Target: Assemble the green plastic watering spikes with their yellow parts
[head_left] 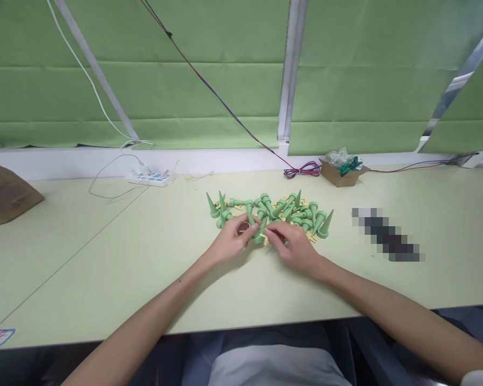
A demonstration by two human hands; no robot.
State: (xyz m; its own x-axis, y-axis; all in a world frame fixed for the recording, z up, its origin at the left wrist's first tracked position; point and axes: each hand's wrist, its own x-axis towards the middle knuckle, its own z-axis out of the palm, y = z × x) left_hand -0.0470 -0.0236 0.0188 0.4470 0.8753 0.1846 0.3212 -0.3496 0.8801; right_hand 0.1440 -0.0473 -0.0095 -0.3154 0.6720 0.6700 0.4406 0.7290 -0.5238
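Note:
A heap of green plastic cone-shaped spikes [305, 213], each with a round cap end, lies on the pale table, with small yellow plastic pieces [312, 237] scattered among them. At the near side of the heap, my left hand [234, 236] is closed on a green spike [258, 237], thumb and fingers around it. Close beside it, my right hand [292, 244] pinches a small yellow piece [264, 239] against or very near that spike. Whether the two parts touch cannot be made out. My fingertips partly hide both.
Behind the heap are a coiled red-and-blue cable [302, 170] and a small cardboard box [341, 178] holding clear plastic and green material. A white power strip [151, 177] lies back left, a brown paper bag [8, 193] far left. A pixelated dark object [388, 236] lies right.

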